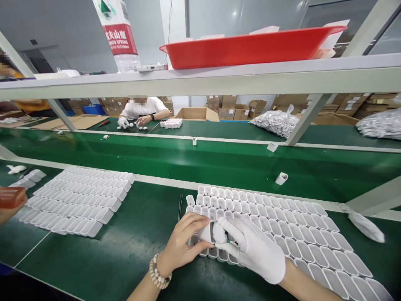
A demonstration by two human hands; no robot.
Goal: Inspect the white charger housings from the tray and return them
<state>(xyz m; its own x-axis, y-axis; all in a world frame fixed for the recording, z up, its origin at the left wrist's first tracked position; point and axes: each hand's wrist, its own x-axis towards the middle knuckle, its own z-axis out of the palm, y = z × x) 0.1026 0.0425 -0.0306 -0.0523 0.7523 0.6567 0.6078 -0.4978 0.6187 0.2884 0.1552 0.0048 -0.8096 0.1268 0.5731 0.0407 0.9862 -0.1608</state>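
Note:
My bare left hand [183, 238], with a bead bracelet at the wrist, grips a small white plastic housing [205, 232] lying on its side, its opening toward the right. My right hand [261, 251] wears a white glove. Its fingers are pinched together at that opening, around a small part with a bit of green showing; the fingers hide most of it. Under and beyond both hands stand rows of open white housings [294, 225], close together on the green tabletop [131, 259].
Tweezers [180, 207] lie left of the rows. More white housings [84, 194] stand at left, beside another person's hand [8, 215]. A green conveyor belt [156, 154] carries a loose housing [281, 178]. Overhead, a shelf [200, 85] holds a red tray [244, 50] and a bottle [120, 39].

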